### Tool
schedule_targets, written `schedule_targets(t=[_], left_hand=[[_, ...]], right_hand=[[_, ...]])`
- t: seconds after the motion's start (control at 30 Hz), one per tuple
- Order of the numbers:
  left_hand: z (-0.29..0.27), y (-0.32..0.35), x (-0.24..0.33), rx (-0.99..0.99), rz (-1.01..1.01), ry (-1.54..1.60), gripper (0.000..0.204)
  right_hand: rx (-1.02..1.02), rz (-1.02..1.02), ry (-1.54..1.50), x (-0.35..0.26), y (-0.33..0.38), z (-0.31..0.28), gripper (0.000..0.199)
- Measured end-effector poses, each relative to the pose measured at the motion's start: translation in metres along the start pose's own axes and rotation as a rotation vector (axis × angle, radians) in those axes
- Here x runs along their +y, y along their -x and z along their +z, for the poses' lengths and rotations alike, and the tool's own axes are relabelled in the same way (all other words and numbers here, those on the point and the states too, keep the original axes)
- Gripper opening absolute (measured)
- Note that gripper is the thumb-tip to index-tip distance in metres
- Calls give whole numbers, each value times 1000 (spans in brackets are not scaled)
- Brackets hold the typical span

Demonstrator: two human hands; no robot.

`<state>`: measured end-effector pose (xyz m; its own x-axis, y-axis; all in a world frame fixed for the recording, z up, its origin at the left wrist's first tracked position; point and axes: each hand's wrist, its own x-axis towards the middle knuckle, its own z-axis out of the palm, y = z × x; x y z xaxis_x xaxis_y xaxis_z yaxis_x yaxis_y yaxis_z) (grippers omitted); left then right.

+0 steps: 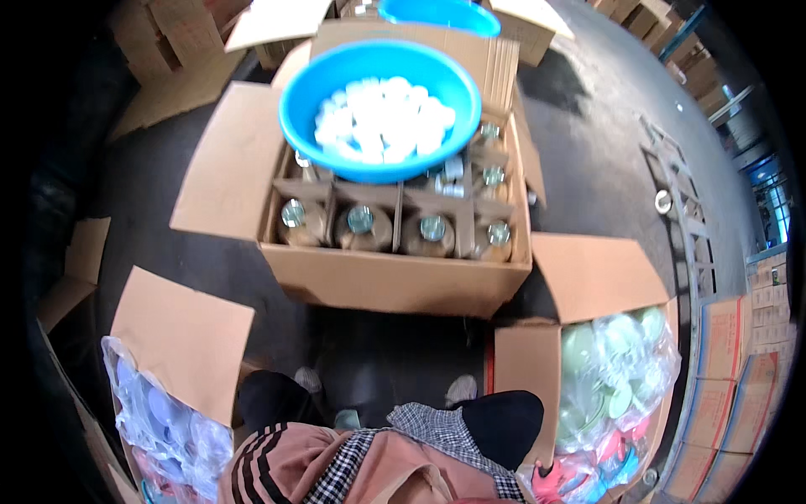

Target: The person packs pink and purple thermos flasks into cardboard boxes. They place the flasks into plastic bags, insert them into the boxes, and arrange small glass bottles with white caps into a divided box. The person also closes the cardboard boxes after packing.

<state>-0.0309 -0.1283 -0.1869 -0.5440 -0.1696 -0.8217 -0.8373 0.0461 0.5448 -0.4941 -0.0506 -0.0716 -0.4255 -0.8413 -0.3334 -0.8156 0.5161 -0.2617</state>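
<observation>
Neither of my hands shows in the head view; only my pink striped sleeves and checked top (378,470) and my dark-trousered knees (495,424) fill the lower edge. In front of my feet stands an open cardboard box (395,281) with dividers, holding clear jars (361,225) that have shiny tops. A blue plastic basin (295,101) full of white round lids (382,118) rests on the far part of that box.
At my right an open carton (525,370) holds a clear bag of green, pink and blue plastic pieces (617,370). At my left another carton (180,336) holds a bag of bluish pieces (164,420). A second blue basin (441,13) and more cartons stand behind; stacked boxes (730,395) line the right.
</observation>
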Motion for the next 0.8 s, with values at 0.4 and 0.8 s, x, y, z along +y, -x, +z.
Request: schedule_targets(t=[0.4, 0.8], left_hand=[[-135, -91, 20, 453, 258, -179, 24], [-35, 222, 7, 1779, -82, -171, 44]], right_hand=[[-3, -180, 155, -81, -63, -40, 41], [-28, -526, 418, -217, -22, -68, 46]])
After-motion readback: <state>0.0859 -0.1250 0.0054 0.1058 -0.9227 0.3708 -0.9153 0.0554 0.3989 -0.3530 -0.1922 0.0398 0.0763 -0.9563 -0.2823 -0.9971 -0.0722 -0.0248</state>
